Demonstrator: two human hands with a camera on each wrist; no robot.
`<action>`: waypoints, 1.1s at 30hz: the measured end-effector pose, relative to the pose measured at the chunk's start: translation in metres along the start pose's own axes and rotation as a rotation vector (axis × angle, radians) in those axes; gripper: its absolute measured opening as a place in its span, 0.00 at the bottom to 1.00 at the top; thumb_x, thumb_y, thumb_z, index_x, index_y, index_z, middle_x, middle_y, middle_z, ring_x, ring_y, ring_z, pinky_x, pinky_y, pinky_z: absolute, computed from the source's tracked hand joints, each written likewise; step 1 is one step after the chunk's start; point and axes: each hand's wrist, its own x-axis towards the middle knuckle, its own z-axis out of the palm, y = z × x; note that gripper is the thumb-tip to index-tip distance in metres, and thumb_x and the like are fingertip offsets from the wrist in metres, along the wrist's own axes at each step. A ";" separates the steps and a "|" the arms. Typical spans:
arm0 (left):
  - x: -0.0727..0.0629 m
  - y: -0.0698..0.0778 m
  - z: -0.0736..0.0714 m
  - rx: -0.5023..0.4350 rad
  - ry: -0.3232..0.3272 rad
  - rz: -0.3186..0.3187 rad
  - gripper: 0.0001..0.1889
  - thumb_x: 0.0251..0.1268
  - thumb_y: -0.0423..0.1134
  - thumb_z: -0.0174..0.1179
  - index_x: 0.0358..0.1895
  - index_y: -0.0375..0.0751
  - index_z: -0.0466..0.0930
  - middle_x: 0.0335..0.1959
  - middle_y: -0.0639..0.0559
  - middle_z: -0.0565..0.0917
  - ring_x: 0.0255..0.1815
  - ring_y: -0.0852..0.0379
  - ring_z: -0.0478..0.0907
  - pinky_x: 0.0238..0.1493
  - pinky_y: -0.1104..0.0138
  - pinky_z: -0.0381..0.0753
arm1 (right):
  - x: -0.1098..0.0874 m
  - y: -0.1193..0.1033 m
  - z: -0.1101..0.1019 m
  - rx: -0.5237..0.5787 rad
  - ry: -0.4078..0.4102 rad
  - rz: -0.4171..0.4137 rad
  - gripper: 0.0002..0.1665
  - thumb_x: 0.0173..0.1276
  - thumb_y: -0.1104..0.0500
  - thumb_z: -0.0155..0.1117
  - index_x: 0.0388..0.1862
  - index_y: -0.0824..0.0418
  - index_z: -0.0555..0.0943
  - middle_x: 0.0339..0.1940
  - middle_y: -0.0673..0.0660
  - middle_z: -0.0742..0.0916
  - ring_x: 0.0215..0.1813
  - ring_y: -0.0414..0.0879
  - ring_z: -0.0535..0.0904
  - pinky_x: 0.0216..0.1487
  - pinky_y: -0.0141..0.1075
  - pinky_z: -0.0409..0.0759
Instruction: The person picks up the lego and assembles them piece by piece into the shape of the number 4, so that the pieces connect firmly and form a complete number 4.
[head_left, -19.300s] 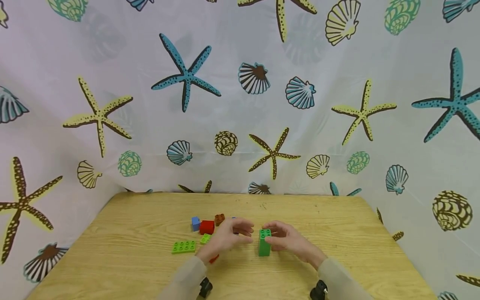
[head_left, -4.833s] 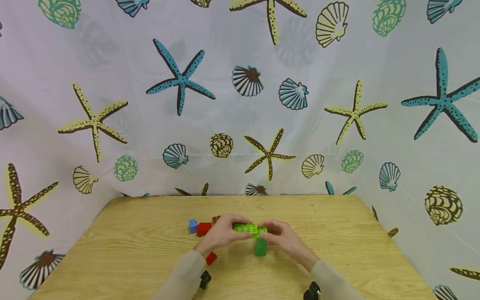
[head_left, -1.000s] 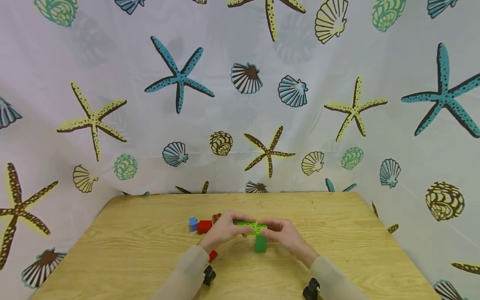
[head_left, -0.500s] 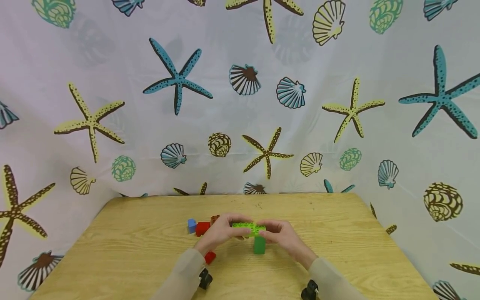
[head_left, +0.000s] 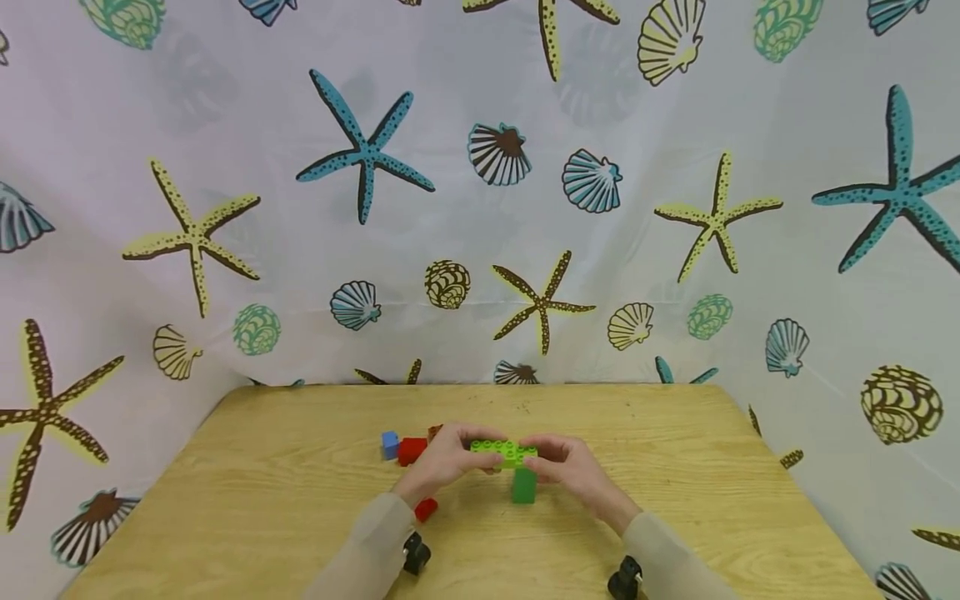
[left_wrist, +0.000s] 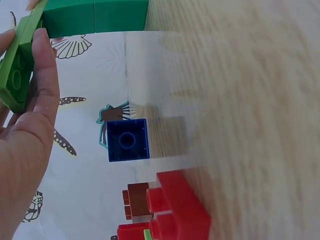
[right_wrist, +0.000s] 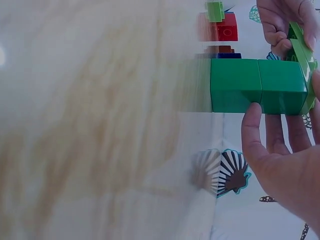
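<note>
Two dark green building bricks (right_wrist: 257,86) form an upright stack in front of me. Lime-green flat building bricks (head_left: 495,450) lie across its top and jut out to the left, over the table. My left hand (head_left: 446,458) pinches the jutting end between thumb and fingers; its hollow underside shows in the left wrist view. On the other side, my right hand (head_left: 573,467) has its thumb at the right end of the lime-green bricks. Its lower fingers reach round the dark green stack, one fingertip touching the seam between the two bricks.
Left of the stack on the wooden table (head_left: 300,492) lie a blue brick (head_left: 390,445), a red brick (head_left: 412,451) and a brown brick (left_wrist: 138,200). A dark blue brick (left_wrist: 127,140) shows its hollow side. Another red brick (head_left: 425,509) sits beside the left forearm.
Nineteen seconds ago the left hand held nothing and the stack had a bare studded top. Now lime-green bricks are on it. Over the last second the hands stay nearly still.
</note>
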 end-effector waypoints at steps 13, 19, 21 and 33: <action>0.003 0.000 0.004 0.001 -0.012 0.039 0.17 0.62 0.38 0.67 0.54 0.40 0.84 0.51 0.38 0.84 0.38 0.51 0.86 0.46 0.55 0.85 | -0.002 -0.004 -0.004 -0.092 -0.010 -0.035 0.24 0.71 0.55 0.63 0.63 0.59 0.77 0.59 0.59 0.83 0.54 0.44 0.80 0.53 0.47 0.82; -0.001 0.001 0.003 0.003 -0.011 0.025 0.17 0.63 0.39 0.67 0.55 0.41 0.83 0.48 0.44 0.85 0.38 0.51 0.86 0.48 0.51 0.84 | -0.002 -0.009 0.002 -0.160 -0.067 -0.094 0.20 0.74 0.57 0.58 0.64 0.55 0.78 0.67 0.58 0.78 0.67 0.55 0.72 0.59 0.43 0.77; -0.002 0.001 0.002 0.010 -0.014 0.028 0.18 0.64 0.39 0.66 0.56 0.40 0.82 0.48 0.44 0.85 0.40 0.48 0.86 0.49 0.48 0.83 | -0.002 -0.010 0.004 -0.159 -0.069 -0.088 0.19 0.75 0.57 0.58 0.63 0.55 0.79 0.67 0.57 0.78 0.67 0.56 0.72 0.57 0.46 0.77; -0.011 -0.007 -0.014 0.120 0.051 -0.013 0.24 0.60 0.50 0.69 0.57 0.44 0.82 0.48 0.49 0.85 0.42 0.43 0.82 0.44 0.55 0.84 | 0.004 -0.003 0.005 -0.139 -0.054 -0.058 0.18 0.75 0.61 0.57 0.61 0.57 0.81 0.66 0.59 0.79 0.56 0.45 0.76 0.47 0.47 0.80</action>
